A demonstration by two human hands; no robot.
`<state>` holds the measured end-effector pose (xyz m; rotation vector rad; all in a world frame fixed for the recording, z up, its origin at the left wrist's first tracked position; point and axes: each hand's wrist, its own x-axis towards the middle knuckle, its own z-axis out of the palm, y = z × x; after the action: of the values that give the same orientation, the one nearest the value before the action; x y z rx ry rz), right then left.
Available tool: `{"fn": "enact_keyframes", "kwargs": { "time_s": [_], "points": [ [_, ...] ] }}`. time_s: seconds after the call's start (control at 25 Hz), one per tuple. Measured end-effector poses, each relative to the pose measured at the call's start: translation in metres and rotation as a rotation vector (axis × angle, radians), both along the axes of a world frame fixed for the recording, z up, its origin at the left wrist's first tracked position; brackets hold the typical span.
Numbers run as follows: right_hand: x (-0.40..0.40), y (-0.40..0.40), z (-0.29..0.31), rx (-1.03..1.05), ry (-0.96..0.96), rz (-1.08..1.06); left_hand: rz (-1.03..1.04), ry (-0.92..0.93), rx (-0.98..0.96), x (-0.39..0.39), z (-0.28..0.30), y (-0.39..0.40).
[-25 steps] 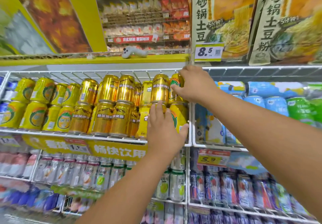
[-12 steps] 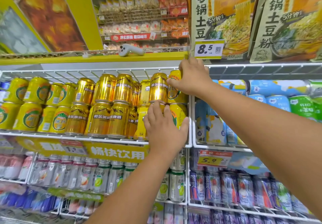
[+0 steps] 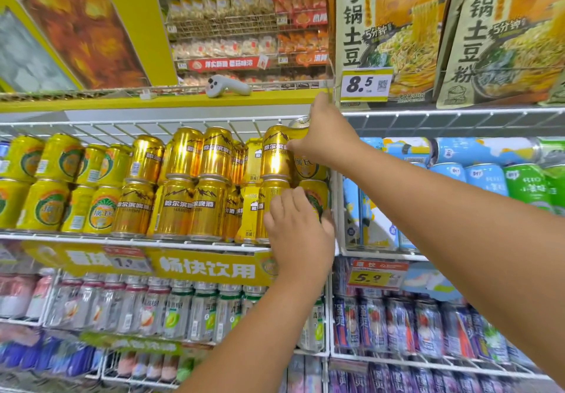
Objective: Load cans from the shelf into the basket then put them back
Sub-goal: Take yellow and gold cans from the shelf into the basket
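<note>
Left hand [image 3: 301, 233]: nearest; fingers laid fairly straight against the lower cans at the right end of the can shelf, gripping nothing; judged to be bracing the bottom tier so the stack does not shift
Lower can [image 3: 316, 197]: yellow, bottom tier, at the right edge of the shelf beside the white wire divider; left fingertips rest on it
Right hand [image 3: 325, 136]: reached higher, fingers curled round the top can, thumb side toward the gold cans
Top can [image 3: 302, 165]: yellow with a green emblem, upper tier at the right end, tilted, its silver lid showing just under the wire rack above; whether it is going in or coming out cannot be told
Gold cans [image 3: 195, 178]: two tiers, upright, packed touching, filling the middle of the shelf
Can shelf [image 3: 137, 241]: white wire; yellow-green cans stand at its left end
Basket: not in view
Stage (judgement): one can being handled in its slot at the shelf's right end
Risk (judgement): tight headroom; the tilted can could catch the rack or nudge its gold neighbour
Far: white controller [image 3: 227, 86] lying on the yellow ledge above
</note>
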<state>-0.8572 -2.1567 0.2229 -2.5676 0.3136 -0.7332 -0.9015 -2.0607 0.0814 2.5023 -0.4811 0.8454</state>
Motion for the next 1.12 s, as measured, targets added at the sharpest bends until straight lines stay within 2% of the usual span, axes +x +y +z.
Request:
{"fn": "enact_keyframes", "kwargs": {
  "time_s": [0.12, 0.28, 0.44, 0.6, 0.76, 0.92, 1.12],
  "points": [
    [-0.005, -0.007, 0.009, 0.091, 0.078, -0.042, 0.034, 0.069, 0.109, 0.006, 0.011, 0.002],
    [-0.017, -0.009, 0.02, 0.146, -0.008, -0.036, 0.028, 0.194, 0.251, 0.012, 0.029, 0.0],
    [-0.034, -0.02, 0.038, 0.307, -0.051, -0.036, 0.045, 0.225, 0.394, 0.017, 0.041, -0.002],
    [-0.054, -0.034, 0.034, 0.461, -0.053, -0.023, 0.023, 0.302, 0.178, 0.014, 0.04, -0.004],
    [-0.07, -0.046, 0.027, 0.563, -0.093, -0.013, -0.032, 0.268, -0.079, 0.003, 0.025, 0.002],
    [-0.083, -0.046, 0.029, 0.694, -0.09, 0.028, -0.152, 0.284, -0.231, -0.008, 0.022, 0.009],
    [-0.093, -0.034, 0.023, 0.874, -0.105, 0.12, -0.245, 0.435, -0.423, -0.012, 0.03, 0.03]
  ]
}}
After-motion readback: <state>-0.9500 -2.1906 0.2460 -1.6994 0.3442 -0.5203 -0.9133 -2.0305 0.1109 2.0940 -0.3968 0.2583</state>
